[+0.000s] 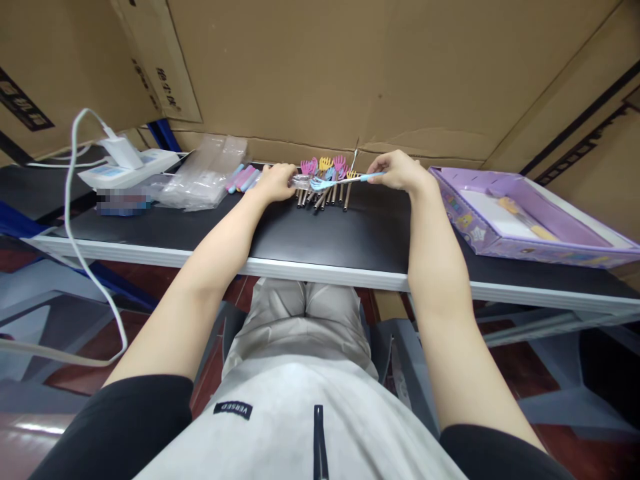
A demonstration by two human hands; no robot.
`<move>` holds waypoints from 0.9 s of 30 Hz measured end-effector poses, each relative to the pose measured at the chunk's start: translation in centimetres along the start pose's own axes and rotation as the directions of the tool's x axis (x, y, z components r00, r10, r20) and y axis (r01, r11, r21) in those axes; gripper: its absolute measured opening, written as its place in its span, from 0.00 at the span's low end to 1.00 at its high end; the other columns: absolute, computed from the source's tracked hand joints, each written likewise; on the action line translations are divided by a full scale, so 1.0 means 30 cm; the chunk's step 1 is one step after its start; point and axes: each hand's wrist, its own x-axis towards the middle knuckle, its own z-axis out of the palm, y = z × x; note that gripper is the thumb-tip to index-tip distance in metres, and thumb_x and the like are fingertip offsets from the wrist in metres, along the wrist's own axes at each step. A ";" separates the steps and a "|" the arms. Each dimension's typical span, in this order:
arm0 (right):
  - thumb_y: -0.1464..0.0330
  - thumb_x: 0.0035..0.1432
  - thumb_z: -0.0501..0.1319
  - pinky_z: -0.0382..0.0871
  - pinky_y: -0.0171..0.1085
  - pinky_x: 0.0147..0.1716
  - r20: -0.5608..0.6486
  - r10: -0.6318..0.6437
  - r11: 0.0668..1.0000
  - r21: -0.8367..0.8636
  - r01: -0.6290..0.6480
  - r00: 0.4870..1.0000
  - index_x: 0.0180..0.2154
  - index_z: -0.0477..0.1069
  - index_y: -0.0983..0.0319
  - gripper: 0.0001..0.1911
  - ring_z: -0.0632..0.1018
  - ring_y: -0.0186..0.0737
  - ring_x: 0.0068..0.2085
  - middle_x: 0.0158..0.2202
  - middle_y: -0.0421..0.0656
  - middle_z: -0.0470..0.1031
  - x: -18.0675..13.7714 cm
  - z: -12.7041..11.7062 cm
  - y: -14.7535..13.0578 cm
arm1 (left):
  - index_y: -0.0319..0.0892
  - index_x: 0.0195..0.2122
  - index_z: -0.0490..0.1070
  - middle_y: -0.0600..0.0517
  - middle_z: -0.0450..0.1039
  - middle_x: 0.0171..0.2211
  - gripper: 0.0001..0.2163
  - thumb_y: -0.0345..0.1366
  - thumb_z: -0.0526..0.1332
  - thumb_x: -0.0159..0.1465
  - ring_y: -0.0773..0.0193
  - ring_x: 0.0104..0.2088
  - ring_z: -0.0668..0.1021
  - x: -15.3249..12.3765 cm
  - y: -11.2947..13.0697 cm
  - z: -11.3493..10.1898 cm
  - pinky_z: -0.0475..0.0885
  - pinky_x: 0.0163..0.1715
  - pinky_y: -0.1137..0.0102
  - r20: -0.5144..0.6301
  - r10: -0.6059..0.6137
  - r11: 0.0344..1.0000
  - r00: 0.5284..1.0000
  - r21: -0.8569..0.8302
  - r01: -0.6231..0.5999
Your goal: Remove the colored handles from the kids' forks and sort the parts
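My right hand (397,171) pinches the light blue handle of a small back scratcher (345,181), whose blue claw head points left. That head is at the mouth of a clear plastic bag (301,181); whether it is inside, I cannot tell. My left hand (277,183) is closed on the other end of this bag. Below and behind lie several back scratcher heads (339,164) in pink, yellow and blue, on metal rods, claws pointing away from me. Left of my left hand rest several pink and blue handles (244,178).
Clear plastic bags (203,175) are piled at the left, beside a white power strip (131,168) with a plugged-in charger and a looping white cable (70,193). At the right stands a purple open box (463,220) holding a yellow-handled item. Cardboard (380,80) walls the black table (330,243).
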 end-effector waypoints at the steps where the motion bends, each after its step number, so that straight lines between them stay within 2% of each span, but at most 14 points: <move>1: 0.58 0.56 0.77 0.56 0.72 0.67 0.040 0.000 0.998 -0.061 0.003 0.999 0.37 0.81 0.61 0.14 0.81 0.54 0.51 0.37 0.43 0.82 0.002 -0.004 -0.006 | 0.38 0.59 0.75 0.35 0.80 0.57 0.21 0.32 0.59 0.65 0.38 0.63 0.77 -0.001 0.001 0.000 0.69 0.63 0.49 0.001 0.003 1.000 1.000 -0.003 -0.003; 3: 0.61 0.58 0.77 0.53 0.73 0.67 0.094 0.006 0.986 -0.167 0.010 0.996 0.37 0.81 0.61 0.12 0.80 0.56 0.53 0.39 0.44 0.82 0.005 -0.010 -0.020 | 0.38 0.60 0.74 0.35 0.79 0.58 0.22 0.32 0.59 0.65 0.38 0.64 0.76 -0.003 0.004 -0.002 0.67 0.64 0.47 0.006 0.007 1.000 1.000 -0.011 -0.007; 5: 0.61 0.59 0.76 0.53 0.72 0.67 0.097 -0.006 0.977 -0.213 0.026 0.995 0.38 0.81 0.60 0.11 0.80 0.57 0.53 0.40 0.45 0.82 0.004 -0.011 -0.034 | 0.36 0.61 0.74 0.34 0.78 0.59 0.23 0.32 0.58 0.65 0.37 0.65 0.75 -0.006 0.009 -0.007 0.66 0.65 0.45 0.017 0.001 1.000 1.000 -0.015 -0.001; 10: 0.60 0.60 0.74 0.57 0.72 0.64 0.098 -0.082 0.959 -0.264 0.105 0.992 0.38 0.82 0.59 0.10 0.79 0.60 0.52 0.38 0.46 0.82 -0.006 -0.004 -0.063 | 0.34 0.62 0.72 0.34 0.77 0.60 0.23 0.31 0.56 0.67 0.39 0.65 0.74 -0.016 0.027 -0.025 0.66 0.65 0.48 0.043 -0.008 1.000 0.999 0.001 0.008; 16: 0.58 0.63 0.72 0.58 0.70 0.63 0.084 -0.069 0.945 -0.313 0.092 0.994 0.37 0.81 0.59 0.11 0.79 0.62 0.53 0.38 0.48 0.80 -0.015 -0.015 -0.079 | 0.32 0.61 0.73 0.33 0.76 0.60 0.21 0.30 0.54 0.69 0.39 0.64 0.75 -0.010 0.022 -0.019 0.67 0.63 0.50 0.031 -0.006 1.000 1.000 0.010 0.005; 27: 0.59 0.61 0.74 0.58 0.71 0.61 0.091 -0.122 0.965 -0.222 0.140 0.988 0.36 0.80 0.61 0.12 0.79 0.62 0.52 0.37 0.47 0.80 -0.002 0.005 -0.066 | 0.35 0.58 0.75 0.34 0.78 0.55 0.19 0.33 0.57 0.68 0.40 0.60 0.77 0.008 -0.005 0.015 0.70 0.59 0.50 -0.030 0.051 0.999 0.998 0.013 -0.050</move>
